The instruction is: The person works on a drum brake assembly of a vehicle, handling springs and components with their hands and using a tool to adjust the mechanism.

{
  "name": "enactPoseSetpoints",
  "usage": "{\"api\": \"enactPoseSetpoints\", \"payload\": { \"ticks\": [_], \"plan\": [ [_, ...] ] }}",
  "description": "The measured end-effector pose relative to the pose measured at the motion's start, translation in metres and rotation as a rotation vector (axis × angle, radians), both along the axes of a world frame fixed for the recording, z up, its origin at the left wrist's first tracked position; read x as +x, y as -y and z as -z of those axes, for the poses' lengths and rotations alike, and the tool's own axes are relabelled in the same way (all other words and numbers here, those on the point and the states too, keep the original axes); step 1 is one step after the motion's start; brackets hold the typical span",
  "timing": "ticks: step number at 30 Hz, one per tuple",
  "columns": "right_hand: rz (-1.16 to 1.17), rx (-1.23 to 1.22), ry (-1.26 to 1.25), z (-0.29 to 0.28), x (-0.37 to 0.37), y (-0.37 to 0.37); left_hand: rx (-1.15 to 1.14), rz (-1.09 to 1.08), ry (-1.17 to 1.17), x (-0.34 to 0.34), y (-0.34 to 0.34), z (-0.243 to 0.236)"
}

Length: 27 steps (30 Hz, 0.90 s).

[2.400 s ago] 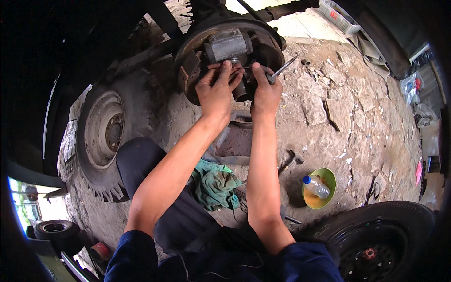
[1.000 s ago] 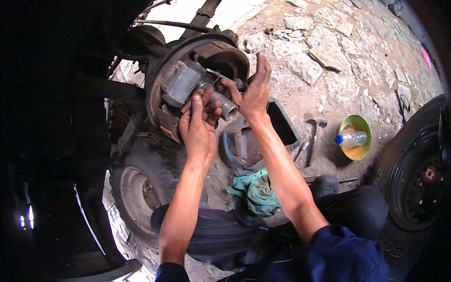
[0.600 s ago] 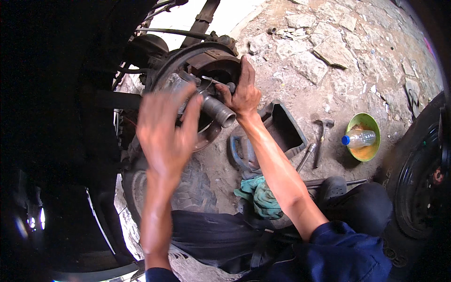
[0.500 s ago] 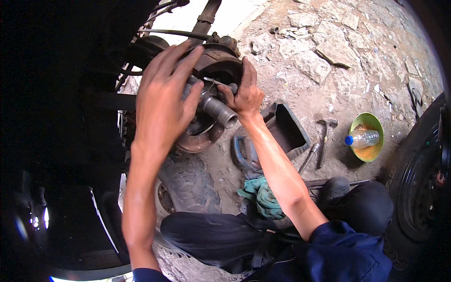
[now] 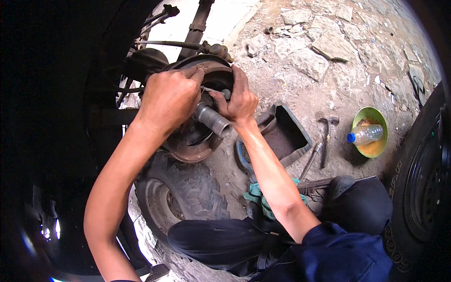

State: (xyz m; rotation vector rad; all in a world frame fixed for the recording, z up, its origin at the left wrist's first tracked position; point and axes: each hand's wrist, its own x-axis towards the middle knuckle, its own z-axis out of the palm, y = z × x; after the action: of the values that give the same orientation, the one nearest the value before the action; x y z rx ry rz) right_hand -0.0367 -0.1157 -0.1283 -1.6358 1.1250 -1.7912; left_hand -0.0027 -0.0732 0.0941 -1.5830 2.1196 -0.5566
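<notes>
A rusty drum brake assembly, with a bare steel spindle (image 5: 213, 121) sticking out of its middle, is in front of me, upper left of centre. My left hand (image 5: 171, 96) is closed, its fingers curled over the upper left of the curved brake shoe (image 5: 217, 70); the fingertips are partly hidden. On the right end of the same shoe, my right hand (image 5: 241, 101) grips with fingers on the outer rim and thumb toward the inside. Between the hands shows a small metal part (image 5: 225, 93), perhaps a spring or cylinder end. A second brake shoe (image 5: 195, 154) curves below the spindle.
Dark vehicle bodywork fills the left. Below the brake lies a tyre (image 5: 199, 185). A cut-open container (image 5: 305, 145), a teal rag (image 5: 256, 195), a hammer (image 5: 326, 141), a metal bar (image 5: 311, 162) and a green bowl (image 5: 386, 127) holding a plastic bottle (image 5: 369, 135) are rightward. Another wheel (image 5: 416, 188) stands far right.
My left hand has turned and curled from spread fingers to a closed hold on the shoe, its elbow swinging out left. The right hand stays at the shoe's right side.
</notes>
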Motion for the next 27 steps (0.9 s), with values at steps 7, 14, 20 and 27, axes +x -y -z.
{"api": "enactPoseSetpoints", "payload": {
  "ticks": [7, 14, 20, 27],
  "plan": [
    [0.004, 0.007, 0.052, -0.001, 0.006, 0.001, 0.208, 0.168, 0.204, 0.012, 0.02, -0.016],
    [0.025, 0.019, 0.076, -0.002, 0.01, 0.001, 0.158, 0.317, 0.265, 0.016, 0.015, -0.009],
    [0.02, 0.044, 0.126, -0.002, 0.013, 0.0, 0.089, 0.314, 0.216, 0.016, 0.013, -0.002],
    [-0.03, 0.097, 0.156, -0.005, 0.016, -0.003, 0.019, 0.443, 0.215, 0.021, 0.016, -0.001]
  ]
}}
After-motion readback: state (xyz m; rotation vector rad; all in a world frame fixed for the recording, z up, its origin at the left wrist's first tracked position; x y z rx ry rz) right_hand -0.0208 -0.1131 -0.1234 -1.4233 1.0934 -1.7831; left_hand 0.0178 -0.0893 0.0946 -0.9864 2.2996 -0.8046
